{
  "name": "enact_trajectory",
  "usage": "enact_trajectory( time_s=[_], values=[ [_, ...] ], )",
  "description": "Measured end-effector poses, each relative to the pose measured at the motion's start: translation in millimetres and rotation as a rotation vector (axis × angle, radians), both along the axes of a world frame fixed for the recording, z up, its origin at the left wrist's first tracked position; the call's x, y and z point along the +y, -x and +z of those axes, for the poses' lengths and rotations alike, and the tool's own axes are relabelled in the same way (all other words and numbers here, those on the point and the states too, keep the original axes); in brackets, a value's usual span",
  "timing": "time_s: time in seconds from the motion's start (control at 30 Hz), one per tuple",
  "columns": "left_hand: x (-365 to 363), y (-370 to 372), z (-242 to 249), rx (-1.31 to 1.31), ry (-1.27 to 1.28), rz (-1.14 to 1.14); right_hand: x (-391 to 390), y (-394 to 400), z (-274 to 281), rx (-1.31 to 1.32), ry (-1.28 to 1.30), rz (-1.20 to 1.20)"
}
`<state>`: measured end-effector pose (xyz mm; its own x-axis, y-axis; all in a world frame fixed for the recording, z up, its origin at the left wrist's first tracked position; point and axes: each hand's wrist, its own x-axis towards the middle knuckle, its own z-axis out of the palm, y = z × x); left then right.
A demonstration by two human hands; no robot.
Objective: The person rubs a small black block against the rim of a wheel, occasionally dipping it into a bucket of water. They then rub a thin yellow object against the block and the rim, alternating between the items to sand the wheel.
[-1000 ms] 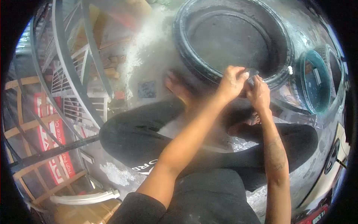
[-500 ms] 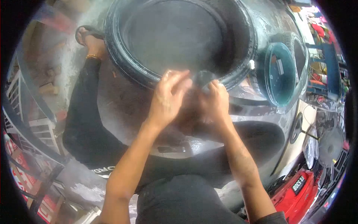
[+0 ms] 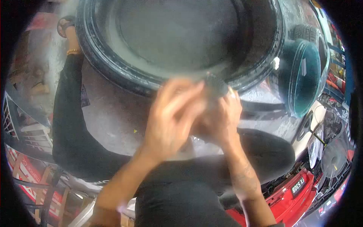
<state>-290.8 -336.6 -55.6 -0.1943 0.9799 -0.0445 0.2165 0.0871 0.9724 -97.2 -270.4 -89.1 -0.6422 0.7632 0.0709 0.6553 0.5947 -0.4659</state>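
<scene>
Right hand (image 3: 228, 111) grips the dark piece (image 3: 216, 84), likely light and slippery, best pinched at its nearest edge, with left hand (image 3: 170, 113) blurred beside it, hold unclear.

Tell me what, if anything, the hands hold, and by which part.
The right hand appears to hold a dark, blurred piece by its near edge. Whether the left hand grips it too cannot be told.

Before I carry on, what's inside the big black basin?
Inside the basin, a hazy grey surface shows; whether it is wet is unclear. The left hand, right hand and dark object hide part of the near side; the frame cuts off the far side.
</scene>
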Motion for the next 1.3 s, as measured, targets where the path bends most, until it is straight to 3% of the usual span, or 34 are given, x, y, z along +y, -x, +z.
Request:
enact_trajectory(
  time_s=[0.07, 0.23, 0.3, 0.37, 0.53, 0.83, 0.9, 0.97, 1.17, 1.23, 1.3],
  values=[
    [38, -5, -11, 0.002, -0.044, 0.013, -4, -1, 4, -0.002, -0.035, -0.012],
    [-12, -3, 5, -0.033, -0.013, 0.028, 6, 7, 5, 0.037, -0.002, -0.012],
    [11, -10, -7, 0.017, -0.052, 0.067, -1, 4, 4, -0.020, -0.090, -0.033],
    [45, -15, -26, -0.007, -0.143, 0.089, -3, 0, -5, -0.121, -0.009, -0.076],
    [-18, -16, -9, 0.003, -0.181, 0.146, -2, 3, -10, 0.037, -0.156, -0.030],
    [20, -23, -32, -0.045, -0.250, 0.205, -1, 9, 1, 0.025, -0.180, -0.090],
    [25, -21, -35, -0.028, -0.286, 0.232, 9, 5, -2, -0.038, -0.003, -0.131],
    [28, -22, -39, -0.004, -0.285, 0.211, 20, -16, -25, 0.010, 0.021, -0.047],
    [26, -25, -41, -0.098, -0.246, 0.211, 28, -27, -28, 0.018, 0.116, -0.028],
    [28, -26, -44, -0.126, -0.236, 0.225, 32, -20, -10, 0.068, 0.423, -0.069],
    [29, -27, -45, -0.141, -0.250, 0.246, 32, -16, 2, 0.110, 0.491, -0.059]
  ],
)
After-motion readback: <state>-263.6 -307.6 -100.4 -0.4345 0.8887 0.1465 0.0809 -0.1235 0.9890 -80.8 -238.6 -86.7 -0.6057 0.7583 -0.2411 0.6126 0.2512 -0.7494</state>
